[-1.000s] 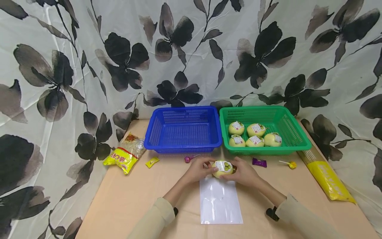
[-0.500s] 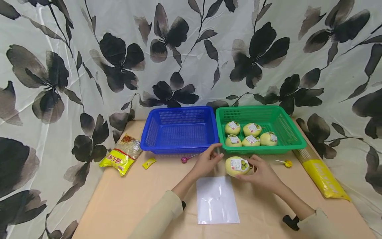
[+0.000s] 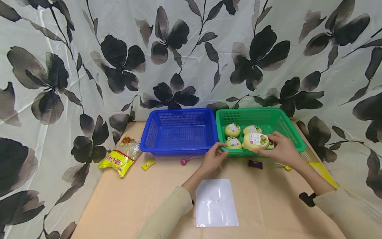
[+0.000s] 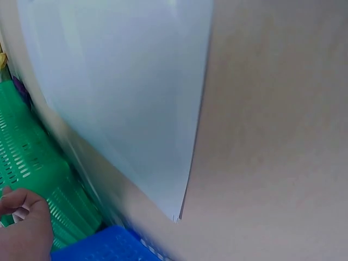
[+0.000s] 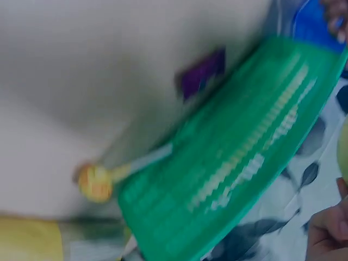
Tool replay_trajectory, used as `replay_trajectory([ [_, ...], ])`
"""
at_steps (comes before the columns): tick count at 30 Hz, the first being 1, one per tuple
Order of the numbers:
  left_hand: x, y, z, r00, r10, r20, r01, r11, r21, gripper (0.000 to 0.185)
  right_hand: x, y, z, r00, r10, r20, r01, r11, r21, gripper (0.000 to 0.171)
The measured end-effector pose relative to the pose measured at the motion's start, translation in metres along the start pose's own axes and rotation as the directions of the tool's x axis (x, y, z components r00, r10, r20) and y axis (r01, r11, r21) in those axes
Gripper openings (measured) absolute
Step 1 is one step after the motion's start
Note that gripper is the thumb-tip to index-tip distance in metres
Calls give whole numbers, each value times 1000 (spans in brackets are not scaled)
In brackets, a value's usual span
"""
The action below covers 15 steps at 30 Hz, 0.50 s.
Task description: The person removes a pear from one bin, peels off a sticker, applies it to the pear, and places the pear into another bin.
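Observation:
My right hand (image 3: 282,151) holds a round pale green fruit (image 3: 253,141) with a white label, pinched between thumb and fingers above the front of the green basket (image 3: 286,124). Several similar fruits (image 3: 232,129) lie in that basket; the held one partly hides some of them. In the right wrist view, the fruit (image 5: 343,152) and hand (image 5: 331,231) show only at the right edge, and the picture is blurred. At the basket's front left corner, my left hand (image 3: 212,160) grips the rim with curled fingers. The left wrist view catches this hand (image 4: 24,225) beside the green wall.
Left of the green basket stands a blue basket (image 3: 185,134). A white sheet (image 3: 217,202) lies in front. Along the table are a yellow snack bag (image 3: 119,161), a yellow candy (image 3: 148,164), a pink lollipop (image 3: 183,161), a purple candy (image 3: 255,164), a yellow lollipop (image 3: 287,168) and a yellow pack (image 3: 323,174).
Both hands held the fruit over the sheet's top edge. The left hand let go and moved to the basket rim, while the right hand carried the fruit right and up over the green basket.

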<state>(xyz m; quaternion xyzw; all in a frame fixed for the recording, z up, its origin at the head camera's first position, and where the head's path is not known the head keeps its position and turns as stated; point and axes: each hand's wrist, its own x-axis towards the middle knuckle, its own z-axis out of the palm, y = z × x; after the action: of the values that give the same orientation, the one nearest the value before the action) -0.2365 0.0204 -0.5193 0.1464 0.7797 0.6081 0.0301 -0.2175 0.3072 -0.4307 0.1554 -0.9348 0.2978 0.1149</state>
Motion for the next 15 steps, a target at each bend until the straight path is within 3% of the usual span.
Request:
replay_trajectory([
  [3,1,-1,-2,1000,-17,3,17,1000,8,28,24,12,-11,1000,8,24,-7,1000,-7,56],
  [10,1,-5,-3,1000,-26,11,26,1000,15,27,74,44,-36,976,125,177,-106,988,-117,87],
  [15,0,-4,-2,1000,-15,22,14,999,29,27,101,72,-48,949,187,255,-140,971,-192,78],
])
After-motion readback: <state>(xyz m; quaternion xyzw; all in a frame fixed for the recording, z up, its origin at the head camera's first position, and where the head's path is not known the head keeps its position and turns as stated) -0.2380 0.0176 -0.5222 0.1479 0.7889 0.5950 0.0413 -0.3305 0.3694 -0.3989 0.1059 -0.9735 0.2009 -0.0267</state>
